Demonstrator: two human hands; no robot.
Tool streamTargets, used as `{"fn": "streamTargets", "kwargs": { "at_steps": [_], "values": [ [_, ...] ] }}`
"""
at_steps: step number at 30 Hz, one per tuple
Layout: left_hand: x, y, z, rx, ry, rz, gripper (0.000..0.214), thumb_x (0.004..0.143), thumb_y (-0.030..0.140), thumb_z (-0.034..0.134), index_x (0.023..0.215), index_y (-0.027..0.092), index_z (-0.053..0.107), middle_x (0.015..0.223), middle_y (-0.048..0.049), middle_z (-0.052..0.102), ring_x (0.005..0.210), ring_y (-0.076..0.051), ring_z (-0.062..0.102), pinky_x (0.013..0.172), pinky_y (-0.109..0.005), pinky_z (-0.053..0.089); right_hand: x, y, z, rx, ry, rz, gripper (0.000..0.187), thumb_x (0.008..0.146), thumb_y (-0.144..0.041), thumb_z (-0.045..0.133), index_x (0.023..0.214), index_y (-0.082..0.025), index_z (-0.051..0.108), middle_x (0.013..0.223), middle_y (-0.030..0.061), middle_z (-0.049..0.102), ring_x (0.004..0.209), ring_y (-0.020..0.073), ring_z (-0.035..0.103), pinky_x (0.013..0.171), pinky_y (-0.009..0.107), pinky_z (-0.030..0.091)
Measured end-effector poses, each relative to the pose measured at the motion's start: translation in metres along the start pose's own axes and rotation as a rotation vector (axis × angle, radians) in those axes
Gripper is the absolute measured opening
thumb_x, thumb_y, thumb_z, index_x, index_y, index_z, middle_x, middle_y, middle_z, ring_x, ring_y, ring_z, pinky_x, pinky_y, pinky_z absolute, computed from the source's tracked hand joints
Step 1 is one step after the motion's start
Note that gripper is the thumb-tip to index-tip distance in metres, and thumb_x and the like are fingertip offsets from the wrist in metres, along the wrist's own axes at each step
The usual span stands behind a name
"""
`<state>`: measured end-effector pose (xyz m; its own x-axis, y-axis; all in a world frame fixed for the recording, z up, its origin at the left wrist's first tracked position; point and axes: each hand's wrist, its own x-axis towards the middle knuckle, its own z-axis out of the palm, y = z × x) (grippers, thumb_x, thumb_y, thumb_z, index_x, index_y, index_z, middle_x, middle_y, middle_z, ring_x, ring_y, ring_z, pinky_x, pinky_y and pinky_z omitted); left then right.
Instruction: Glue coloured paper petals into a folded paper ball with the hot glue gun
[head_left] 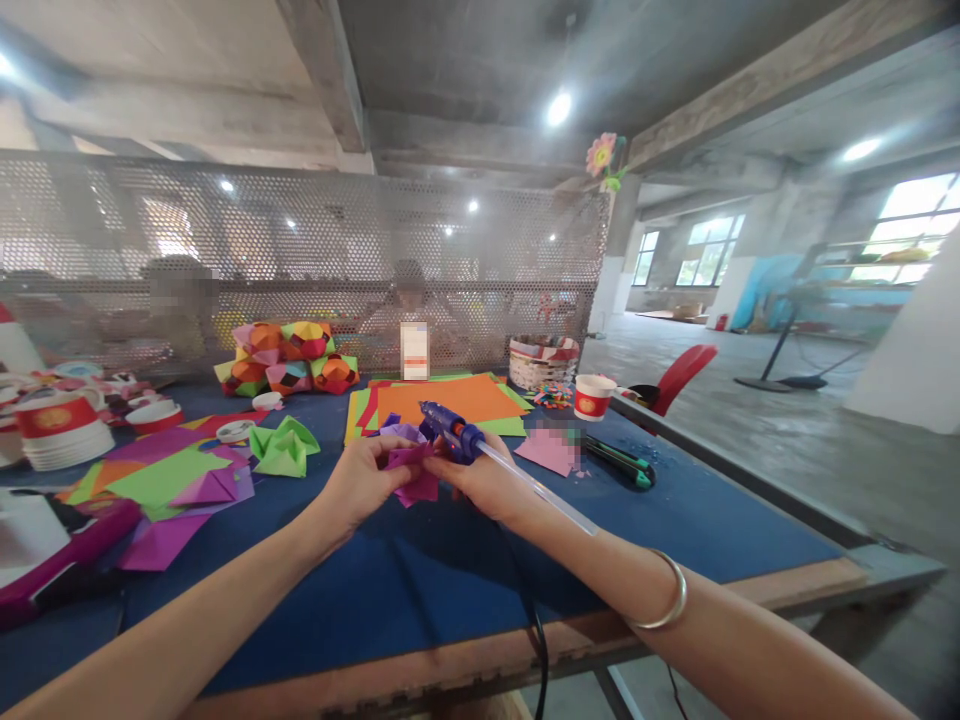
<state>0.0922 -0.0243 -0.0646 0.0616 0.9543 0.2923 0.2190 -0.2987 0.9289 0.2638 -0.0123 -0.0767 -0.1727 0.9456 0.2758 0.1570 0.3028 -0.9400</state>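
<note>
My left hand [365, 478] pinches a folded magenta and purple paper piece [414, 484] over the middle of the blue table. My right hand [491, 478] is closed around a blue hot glue gun [452, 430], its nozzle pointing up and to the left. A long clear glue stick [544, 490] sticks out of the gun's back end, above my forearm. The fingertips of my right hand also meet the paper piece's right edge. Just behind my hands lies a stack of coloured paper sheets [442, 401], orange on top.
Left are folded green paper [285, 445], loose paper pieces [161, 480], paper cups [60, 425] and a purple tape dispenser [82, 545]. Paper balls [289, 355] and a basket [544, 362] stand behind. Right are a utility knife [619, 460], pink paper [546, 452] and a cup [595, 397].
</note>
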Motion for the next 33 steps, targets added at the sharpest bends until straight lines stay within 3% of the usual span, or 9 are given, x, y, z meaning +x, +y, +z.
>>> {"fn": "streamTargets", "kwargs": {
  "at_steps": [7,16,19,23,29,33],
  "values": [
    [0.004,0.002,-0.007,-0.191,0.155,-0.081,0.029,0.052,0.026,0.087,0.077,0.017,0.076,0.068,-0.0003,0.075,0.061,-0.016,0.067,0.064,-0.027,0.054,0.006,0.007,-0.004,0.031,-0.017,-0.037,0.023,0.088,-0.043,0.064,0.086,-0.020,0.064,0.080,0.0041,0.070,0.058,0.0146,0.063,0.046,0.023,0.047],
    [0.003,0.007,-0.004,-0.217,0.157,-0.053,0.032,0.051,0.031,0.087,0.076,0.015,0.074,0.068,-0.0007,0.074,0.062,-0.015,0.065,0.064,-0.027,0.052,0.003,0.003,-0.003,0.114,-0.063,-0.062,0.038,0.077,-0.056,0.073,0.084,-0.020,0.062,0.076,0.0027,0.064,0.067,0.0181,0.065,0.044,0.024,0.049],
    [0.002,0.007,-0.003,-0.190,0.161,-0.015,0.027,0.051,0.031,0.085,0.066,0.017,0.067,0.061,0.0022,0.069,0.060,-0.013,0.062,0.061,-0.025,0.048,0.001,0.001,-0.002,0.156,-0.089,-0.046,0.042,0.072,-0.058,0.077,0.084,-0.021,0.061,0.074,0.0007,0.060,0.068,0.0182,0.064,0.045,0.024,0.051],
    [0.002,0.002,-0.002,-0.146,0.141,0.012,0.032,0.051,0.033,0.084,0.057,0.019,0.056,0.054,0.0053,0.061,0.056,-0.011,0.056,0.058,-0.023,0.042,0.001,0.003,0.001,0.177,-0.112,-0.035,0.039,0.068,-0.050,0.081,0.080,-0.021,0.059,0.073,-0.0024,0.058,0.058,0.0126,0.055,0.048,0.026,0.054],
    [0.002,-0.001,-0.003,-0.117,0.091,-0.025,0.030,0.053,0.034,0.082,0.062,0.018,0.058,0.061,0.0031,0.065,0.060,-0.012,0.058,0.062,-0.025,0.044,0.001,0.003,0.001,0.133,-0.081,0.000,0.021,0.067,-0.032,0.076,0.076,-0.021,0.060,0.070,-0.0035,0.060,0.052,0.0115,0.055,0.050,0.027,0.053],
    [0.002,0.004,-0.004,-0.119,0.051,-0.049,0.028,0.052,0.032,0.082,0.064,0.016,0.063,0.064,0.0010,0.068,0.062,-0.013,0.061,0.064,-0.026,0.046,-0.001,-0.002,0.000,0.015,0.009,0.046,0.015,0.067,-0.025,0.073,0.077,-0.021,0.061,0.067,-0.0036,0.063,0.049,0.0119,0.056,0.051,0.027,0.051]
  ]
}}
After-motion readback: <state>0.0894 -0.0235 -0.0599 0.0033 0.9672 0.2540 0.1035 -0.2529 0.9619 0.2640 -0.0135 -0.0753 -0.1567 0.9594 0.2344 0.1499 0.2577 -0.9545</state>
